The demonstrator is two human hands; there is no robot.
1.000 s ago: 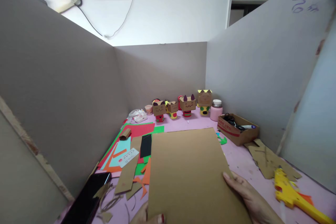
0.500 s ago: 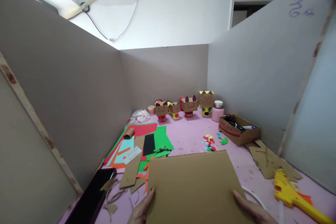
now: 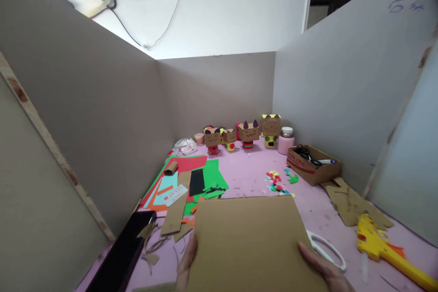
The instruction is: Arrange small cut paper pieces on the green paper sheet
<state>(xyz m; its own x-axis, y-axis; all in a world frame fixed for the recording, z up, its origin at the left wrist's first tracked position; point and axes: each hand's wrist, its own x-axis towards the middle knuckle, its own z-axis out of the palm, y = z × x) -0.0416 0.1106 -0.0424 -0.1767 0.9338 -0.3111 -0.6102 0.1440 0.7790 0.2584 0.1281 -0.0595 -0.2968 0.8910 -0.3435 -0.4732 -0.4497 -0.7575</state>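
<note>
The cardboard sheet sits centrally in front of the person. The left hand and right hand are partly closed, gripping opposite edges — thumbs visible, undersides hidden. Even edge pressure should prevent bending. A white looped handle lies just beside the right hand and could snag it. Cardboard strips crowd the left; the yellow glue gun lies farther right.
</note>
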